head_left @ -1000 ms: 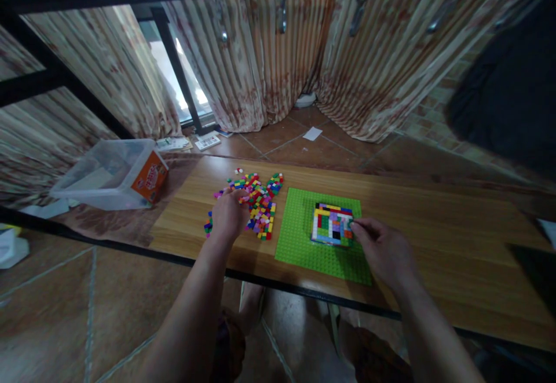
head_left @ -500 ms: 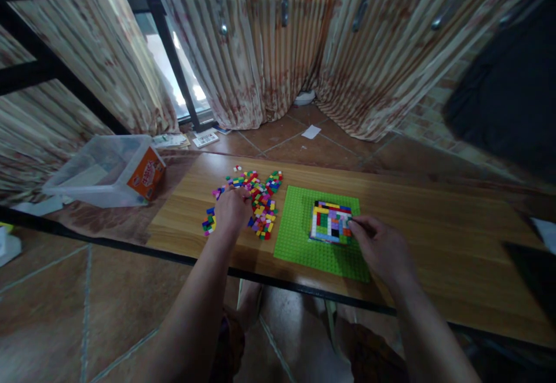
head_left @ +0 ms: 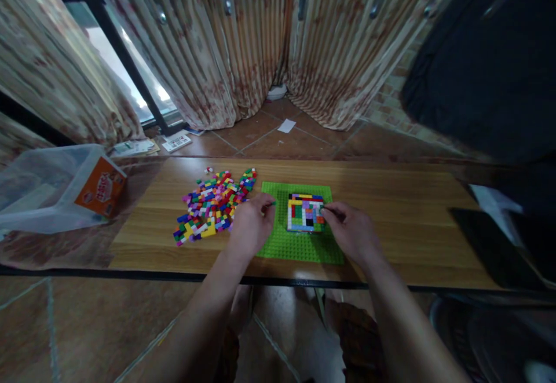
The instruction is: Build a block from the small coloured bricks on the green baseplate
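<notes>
Colourful toy bricks form a low rectangular build (head_left: 305, 216) on the green studded baseplate (head_left: 278, 248). My left hand (head_left: 253, 225) hovers by the left edge of the plate. Its thumb and index finger pinch a tiny green brick (head_left: 274, 203), mostly covered by the fingers. At the right side of the build, my right hand (head_left: 354, 231) has thumb and fingers pressed together, with the tips at the build's edge. Whatever lies between them is too small and hidden to name. Left of the plate, a pile of loose bricks (head_left: 215, 194) spreads over the table.
The wooden table (head_left: 403, 221) runs across the view. A clear plastic bin (head_left: 52, 168) with an orange label is at the left. A dark flat object (head_left: 490, 244) and white paper (head_left: 493, 203) are at the right. Striped curtains (head_left: 243, 53) hang behind.
My left hand has come right from the brick pile to the plate's left edge, a green brick now at its fingertips. My right hand stays at the build's right side. The camera view has shifted.
</notes>
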{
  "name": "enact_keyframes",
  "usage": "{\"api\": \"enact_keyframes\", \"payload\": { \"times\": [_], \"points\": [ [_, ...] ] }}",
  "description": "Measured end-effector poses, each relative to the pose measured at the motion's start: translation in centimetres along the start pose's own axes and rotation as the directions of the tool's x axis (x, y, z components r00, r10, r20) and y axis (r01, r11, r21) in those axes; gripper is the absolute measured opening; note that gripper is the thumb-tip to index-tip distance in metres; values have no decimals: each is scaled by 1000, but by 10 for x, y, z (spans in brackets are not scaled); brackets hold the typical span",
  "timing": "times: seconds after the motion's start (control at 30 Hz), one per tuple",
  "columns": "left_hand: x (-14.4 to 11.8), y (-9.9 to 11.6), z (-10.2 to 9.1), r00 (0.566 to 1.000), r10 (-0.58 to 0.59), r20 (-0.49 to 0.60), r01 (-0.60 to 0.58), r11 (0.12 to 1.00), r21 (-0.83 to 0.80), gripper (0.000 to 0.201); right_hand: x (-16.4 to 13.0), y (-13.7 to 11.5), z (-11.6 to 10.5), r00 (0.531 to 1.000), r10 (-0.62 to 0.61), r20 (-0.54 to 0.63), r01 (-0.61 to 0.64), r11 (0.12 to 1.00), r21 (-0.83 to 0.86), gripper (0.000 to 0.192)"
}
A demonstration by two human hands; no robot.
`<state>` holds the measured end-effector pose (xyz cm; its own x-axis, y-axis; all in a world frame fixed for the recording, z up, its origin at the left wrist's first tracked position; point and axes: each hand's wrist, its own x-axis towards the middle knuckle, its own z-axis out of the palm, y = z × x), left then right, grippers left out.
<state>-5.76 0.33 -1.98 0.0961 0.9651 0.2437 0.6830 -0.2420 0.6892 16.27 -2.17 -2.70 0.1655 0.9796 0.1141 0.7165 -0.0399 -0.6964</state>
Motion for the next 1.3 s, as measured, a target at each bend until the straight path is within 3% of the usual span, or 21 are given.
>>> {"api": "enact_keyframes", "payload": {
  "times": [0.1,0.27,0.53,0.83,1.3],
  "points": [
    [-2,12,16,998,52,24,-51,998,-43,19,-1,-1,-2,1000,9,3,-9,1000,7,27],
    [1,22,28,995,89,50,-87,995,-40,17,-2,0,-4,1000,-9,7,9,1000,5,24],
    [5,34,34,988,111,108,-128,978,164,21,-2,1,-6,1000,-8,12,8,1000,8,22],
    [6,41,38,991,76,114,-112,924,364,20,-5,3,-7,999,-28,15,28,1000,0,24],
    [6,44,41,997,-14,81,-15,937,349,20,-6,3,-10,1000,-17,14,17,1000,-5,24]
  ]
}}
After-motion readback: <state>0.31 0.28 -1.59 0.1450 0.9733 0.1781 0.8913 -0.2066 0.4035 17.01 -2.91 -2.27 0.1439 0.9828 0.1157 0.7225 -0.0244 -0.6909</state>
